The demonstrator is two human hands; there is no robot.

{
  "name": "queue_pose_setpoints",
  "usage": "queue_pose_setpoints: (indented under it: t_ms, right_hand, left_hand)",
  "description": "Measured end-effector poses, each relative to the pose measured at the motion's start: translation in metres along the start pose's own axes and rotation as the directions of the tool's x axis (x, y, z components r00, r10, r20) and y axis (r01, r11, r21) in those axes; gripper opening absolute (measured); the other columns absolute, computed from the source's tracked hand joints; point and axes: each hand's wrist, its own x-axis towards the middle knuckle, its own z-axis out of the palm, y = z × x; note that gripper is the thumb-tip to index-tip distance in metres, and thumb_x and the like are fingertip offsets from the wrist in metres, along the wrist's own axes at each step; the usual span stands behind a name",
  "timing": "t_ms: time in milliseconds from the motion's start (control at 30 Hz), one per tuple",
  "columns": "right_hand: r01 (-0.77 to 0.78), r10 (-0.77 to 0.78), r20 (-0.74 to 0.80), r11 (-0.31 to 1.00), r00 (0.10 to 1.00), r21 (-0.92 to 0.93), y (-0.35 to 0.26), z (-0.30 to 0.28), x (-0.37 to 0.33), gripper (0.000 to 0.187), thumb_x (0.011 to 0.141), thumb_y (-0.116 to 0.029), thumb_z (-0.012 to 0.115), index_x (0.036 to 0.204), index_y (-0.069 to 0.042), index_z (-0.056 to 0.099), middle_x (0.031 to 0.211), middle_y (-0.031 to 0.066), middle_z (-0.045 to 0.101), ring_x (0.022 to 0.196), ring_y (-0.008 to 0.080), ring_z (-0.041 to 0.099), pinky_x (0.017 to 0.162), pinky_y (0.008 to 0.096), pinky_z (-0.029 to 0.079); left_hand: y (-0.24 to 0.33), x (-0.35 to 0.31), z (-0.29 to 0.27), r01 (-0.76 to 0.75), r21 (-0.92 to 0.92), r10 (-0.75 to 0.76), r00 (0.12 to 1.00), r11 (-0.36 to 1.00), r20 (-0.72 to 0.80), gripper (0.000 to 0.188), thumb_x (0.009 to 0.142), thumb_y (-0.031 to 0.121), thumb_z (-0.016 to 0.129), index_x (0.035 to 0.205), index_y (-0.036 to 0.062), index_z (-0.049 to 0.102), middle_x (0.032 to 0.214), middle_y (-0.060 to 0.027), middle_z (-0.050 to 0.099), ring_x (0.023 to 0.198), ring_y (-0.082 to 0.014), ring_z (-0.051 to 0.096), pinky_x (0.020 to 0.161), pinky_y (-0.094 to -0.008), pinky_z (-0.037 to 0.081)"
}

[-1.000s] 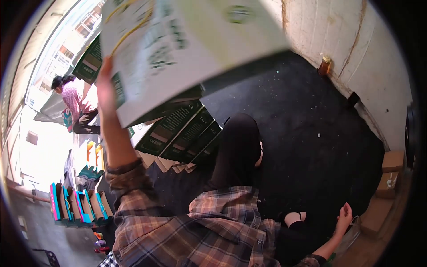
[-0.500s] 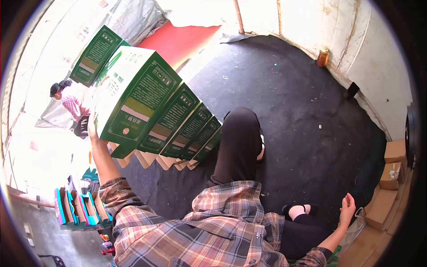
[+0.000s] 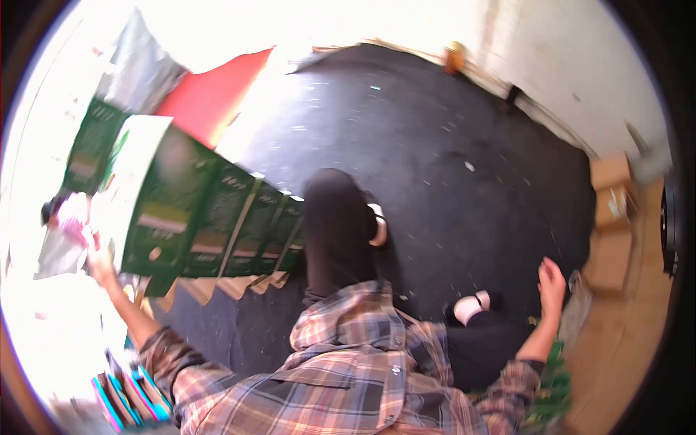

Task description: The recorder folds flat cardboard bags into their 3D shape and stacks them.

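Observation:
A row of several green cardboard cartons (image 3: 168, 203) stands on the left, fitted close together, with brown inner flaps along the lower edge. The nearest and largest carton shows a bright white printed face (image 3: 141, 156), and a green flap (image 3: 93, 145) sticks out beyond it. My left hand (image 3: 100, 259) is beside that white face, fingers stretched out and blurred in the glare; whether it touches the carton I cannot tell. Out to the right, my right hand (image 3: 552, 290) hangs over the dark floor sheet (image 3: 464, 217), holding nothing, fingers loosely extended.
Blue and pink open cartons (image 3: 130, 397) stand at lower left. Brown boxes (image 3: 610, 250) line the right wall. Green packaging (image 3: 552, 384) lies by my right forearm. An amber jar (image 3: 454, 58) stands at the far wall; a person (image 3: 71, 221) sits beyond the cartons.
The whole view has shifted, so the cartons and floor appear further left. My left hand has come down along the carton's left side. My right hand has risen slightly, still empty.

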Motion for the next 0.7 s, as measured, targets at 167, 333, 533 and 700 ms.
queue_pose_setpoints:
  t_ms: [167, 333, 533, 700]
  right_hand:
    - [0.092, -0.06, -0.158, 0.974, 0.986, 0.205, -0.039, 0.006, -0.013, 0.031, 0.087, -0.009, 0.061, 0.116, 0.001, 0.059, 0.11, 0.0117, 0.064, 0.103, 0.0176, 0.061, 0.09, 0.0281, 0.047]
    - [0.23, -0.186, -0.467, 0.972, 0.864, 0.039, -0.018, -0.041, -0.048, 0.025, 0.085, -0.008, 0.062, 0.109, -0.001, 0.063, 0.101, 0.0106, 0.068, 0.091, 0.0151, 0.064, 0.084, 0.0273, 0.049]
    - [0.03, 0.027, -0.719, 0.997, 0.694, 0.066, 0.074, -0.085, -0.149, 0.02, 0.086, -0.006, 0.061, 0.105, -0.002, 0.065, 0.095, 0.0075, 0.069, 0.086, 0.0116, 0.062, 0.079, 0.0245, 0.048]
    - [-0.136, 0.302, -0.922, 0.952, 0.243, 0.276, 0.171, -0.091, -0.32, 0.017, 0.085, -0.003, 0.059, 0.1, -0.001, 0.067, 0.089, 0.0051, 0.068, 0.079, 0.0104, 0.061, 0.073, 0.0229, 0.048]
  left_hand:
    - [0.183, -0.122, -0.048, -0.591, -0.342, 0.417, 0.783, 0.731, -0.461, 0.034, 0.094, 0.022, 0.054, 0.122, 0.0023, 0.057, 0.12, -0.0107, 0.06, 0.104, -0.0233, 0.06, 0.087, -0.0348, 0.049]
    - [0.36, -0.261, 0.003, -0.883, -0.451, 0.679, 0.252, -0.13, -0.689, 0.036, 0.093, 0.03, 0.05, 0.082, -0.0021, 0.06, 0.076, -0.0146, 0.058, 0.079, -0.029, 0.061, 0.08, -0.0484, 0.053]
    - [0.425, -0.359, 0.019, 0.256, -0.607, 0.641, 0.497, -0.753, -0.585, 0.049, 0.084, 0.059, 0.043, 0.087, 0.0105, 0.051, 0.085, -0.0078, 0.047, 0.078, -0.0232, 0.051, 0.077, -0.0447, 0.046]
    - [0.425, -0.36, -0.007, 0.938, -0.345, 0.991, -0.007, -0.038, -0.13, 0.057, 0.081, 0.069, 0.04, 0.085, 0.0127, 0.046, 0.081, -0.0056, 0.047, 0.078, -0.0206, 0.047, 0.074, -0.0401, 0.04]
